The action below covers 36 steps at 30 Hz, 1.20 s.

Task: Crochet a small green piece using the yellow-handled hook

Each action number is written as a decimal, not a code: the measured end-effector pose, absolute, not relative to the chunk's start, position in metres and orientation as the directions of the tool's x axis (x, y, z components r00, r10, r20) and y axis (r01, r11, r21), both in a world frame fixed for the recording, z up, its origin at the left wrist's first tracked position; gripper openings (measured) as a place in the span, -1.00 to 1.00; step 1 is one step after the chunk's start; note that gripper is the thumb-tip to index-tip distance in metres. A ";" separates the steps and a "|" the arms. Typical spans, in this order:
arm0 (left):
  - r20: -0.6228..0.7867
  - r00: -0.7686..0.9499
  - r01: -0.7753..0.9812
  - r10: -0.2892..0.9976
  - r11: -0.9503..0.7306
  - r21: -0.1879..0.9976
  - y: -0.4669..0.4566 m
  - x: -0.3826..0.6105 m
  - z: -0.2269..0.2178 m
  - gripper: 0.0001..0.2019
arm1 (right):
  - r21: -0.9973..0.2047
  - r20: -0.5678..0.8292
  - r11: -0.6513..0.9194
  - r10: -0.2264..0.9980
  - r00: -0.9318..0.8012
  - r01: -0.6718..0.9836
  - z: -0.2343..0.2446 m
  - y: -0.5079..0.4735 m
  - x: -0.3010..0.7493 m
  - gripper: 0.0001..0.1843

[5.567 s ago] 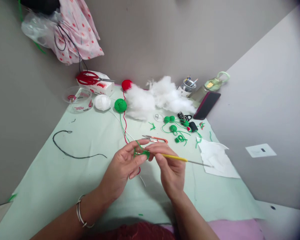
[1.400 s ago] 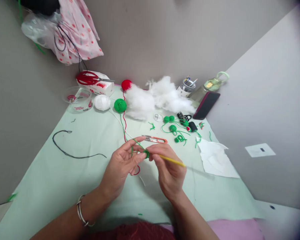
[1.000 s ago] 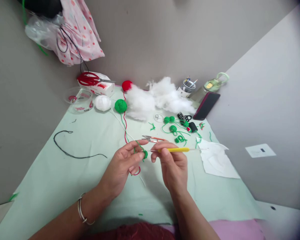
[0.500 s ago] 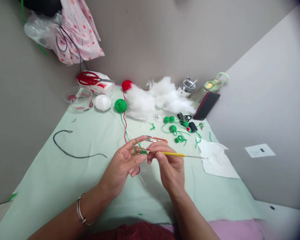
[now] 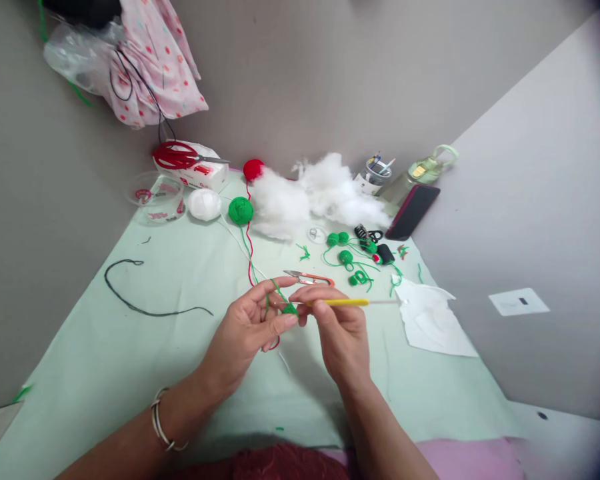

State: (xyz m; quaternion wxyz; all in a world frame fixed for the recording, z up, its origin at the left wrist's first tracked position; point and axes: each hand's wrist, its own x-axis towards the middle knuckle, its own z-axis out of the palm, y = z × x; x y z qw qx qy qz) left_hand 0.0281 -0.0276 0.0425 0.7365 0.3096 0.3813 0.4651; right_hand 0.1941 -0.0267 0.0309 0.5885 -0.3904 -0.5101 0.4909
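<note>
My left hand [image 5: 253,320] pinches a small piece of green crochet work [image 5: 290,309] between thumb and fingers, with green yarn looped over its raised index finger. In my right hand [image 5: 340,327] is a crochet hook [image 5: 347,303] with a yellow grip, held like a pencil. Its metal tip points left and meets the green piece. Just beyond my fingertips lie orange-handled thread snips [image 5: 310,278]. A green yarn ball [image 5: 241,211] rests farther back, its strand running toward my left hand. Red and white strands pass beneath that hand.
White stuffing [image 5: 325,197] lies at the back, beside a red yarn ball [image 5: 253,169] and a white yarn ball [image 5: 205,205]. Red scissors [image 5: 177,156] rest on a tissue pack [image 5: 205,175]. Small green crocheted pieces [image 5: 346,257], a phone [image 5: 413,212] and white paper [image 5: 435,317] are at right.
The hook has tilted slightly and shifted a little left. The green piece has turned in my left fingers, showing more of its surface. Both hands stay in nearly the same place.
</note>
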 end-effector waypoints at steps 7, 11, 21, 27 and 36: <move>-0.229 0.189 -0.416 0.955 0.289 0.862 -0.029 0.028 0.044 -0.65 | -0.944 0.303 0.304 0.953 0.023 -0.126 0.030 -0.029 0.191 -0.80; -0.240 0.197 -0.426 0.951 0.303 0.852 -0.027 0.027 0.045 -0.66 | -0.944 0.266 0.267 0.963 0.034 -0.195 0.032 -0.026 0.191 -0.76; -0.237 0.175 -0.341 0.956 0.285 0.896 -0.029 0.024 0.045 -0.68 | -0.938 0.314 0.312 0.949 0.008 -0.149 0.037 -0.029 0.195 -0.74; -0.201 0.087 -0.287 0.976 0.218 0.933 -0.031 0.025 0.046 -0.69 | -0.785 0.584 0.589 0.807 -0.087 0.194 0.036 -0.036 0.198 -0.75; -0.335 0.359 -0.511 0.871 0.483 0.711 -0.028 0.027 0.043 -0.55 | -0.424 0.724 0.727 0.631 -0.281 0.540 0.031 -0.041 0.197 -0.59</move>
